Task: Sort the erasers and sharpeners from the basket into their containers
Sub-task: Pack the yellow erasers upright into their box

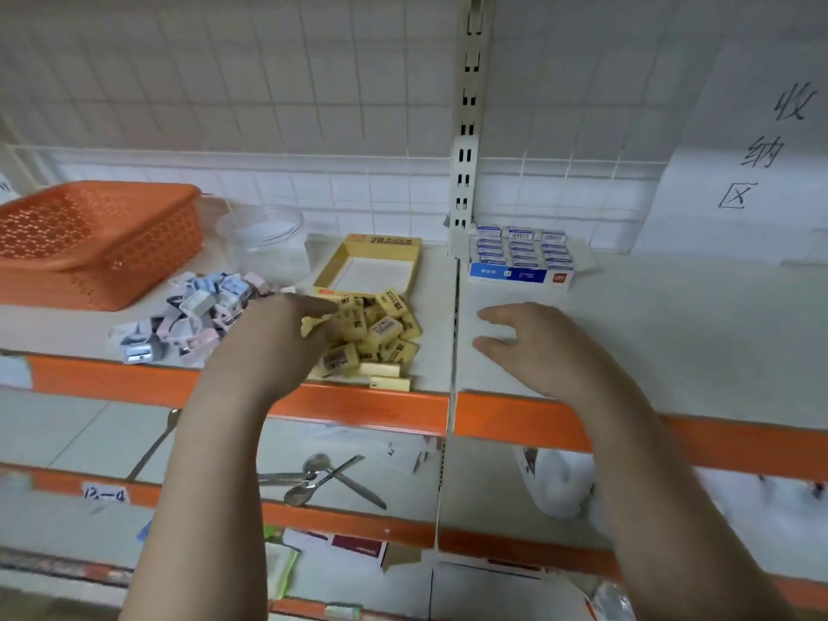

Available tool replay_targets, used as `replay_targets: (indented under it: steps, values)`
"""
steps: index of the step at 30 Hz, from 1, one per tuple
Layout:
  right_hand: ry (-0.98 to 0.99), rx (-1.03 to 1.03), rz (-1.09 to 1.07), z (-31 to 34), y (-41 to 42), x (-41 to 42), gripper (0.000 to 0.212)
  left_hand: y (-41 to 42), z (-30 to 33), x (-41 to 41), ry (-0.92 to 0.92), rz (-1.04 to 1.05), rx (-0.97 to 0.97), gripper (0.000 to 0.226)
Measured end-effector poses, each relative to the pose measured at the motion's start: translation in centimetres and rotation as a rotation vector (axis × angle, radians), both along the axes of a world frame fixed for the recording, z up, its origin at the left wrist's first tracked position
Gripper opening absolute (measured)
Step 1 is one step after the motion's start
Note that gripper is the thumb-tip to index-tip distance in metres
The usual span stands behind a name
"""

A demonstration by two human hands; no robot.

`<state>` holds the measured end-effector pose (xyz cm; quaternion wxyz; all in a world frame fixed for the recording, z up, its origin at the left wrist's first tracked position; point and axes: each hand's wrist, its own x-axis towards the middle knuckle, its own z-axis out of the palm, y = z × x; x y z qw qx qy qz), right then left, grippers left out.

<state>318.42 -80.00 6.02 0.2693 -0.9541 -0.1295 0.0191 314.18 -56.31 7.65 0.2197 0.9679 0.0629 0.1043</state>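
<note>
Two bare hands are out over the white shelf board (672, 333) with its orange front edge. The left hand (273, 333) sits at the seam between two heaps, fingers reaching forward over the near edge of the pile of yellow rectangular erasers (376, 333); whether it has pinched one I cannot tell, the fingertips are blurred against the pile. The right hand (533, 342) hovers over bare shelf to the right of the upright post, fingers spread and loosely bent, holding nothing.

The goods are already out of the orange perforated plastic basket (89, 239), which stands tilted at the far left. Just in front of it lies a jumble of small pastel sharpeners (192, 316) in blue, pink and grey, touching the eraser pile's left side. Behind the sharpeners stands a clear round plastic tub (264, 244). Behind the yellow erasers lies an open yellow cardboard tray box (372, 268), marked 2B, its white floor showing. Across the post, a blue-and-white carton (522, 273) is packed with neat rows of white erasers in blue sleeves (522, 248).

On the back wall at right hangs a white paper sign (757, 150) with handwritten characters. Down on the lower shelf lie metal spoons (313, 481).
</note>
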Motion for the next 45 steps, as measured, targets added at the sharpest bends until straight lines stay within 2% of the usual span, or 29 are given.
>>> replay_targets:
  steps: [8, 13, 19, 23, 30, 36, 40, 45]
  values:
    - [-0.019, 0.198, -0.02, -0.7, 3.0, -2.3, 0.037, 2.9, -0.5, -4.0, -0.01, 0.087, -0.038, 0.024]
    - [-0.032, 0.23, -0.055, -0.8, 5.2, -2.0, 0.034, 5.3, -0.8, -3.1, -0.051, 0.032, -0.024, 0.025]
    - [-0.045, 0.115, -0.211, -0.9, 8.7, 1.8, 0.038, 9.1, -0.5, 1.4, -0.054, -0.175, 0.007, 0.025]
    - [-0.007, 0.068, -0.3, 0.1, 11.4, 5.0, 0.032, 11.2, 0.3, 4.7, -0.042, -0.288, 0.054, 0.025]
    - [0.222, -0.09, -0.272, 0.2, 13.7, 7.6, 0.04, 12.8, 0.4, 7.6, -0.019, -0.425, 0.038, 0.026]
    - [0.213, -0.114, -0.208, 0.2, 13.3, 8.5, 0.04, 13.0, -0.5, 8.1, -0.004, -0.375, 0.004, 0.025]
    - [0.121, 0.01, -0.206, 0.3, 12.0, 8.7, 0.037, 12.0, -0.9, 8.0, 0.02, -0.377, 0.0, 0.026]
    - [0.061, 0.284, -0.254, 0.1, 10.3, 8.7, 0.035, 9.5, -2.0, 8.8, 0.086, -0.41, -0.056, 0.027]
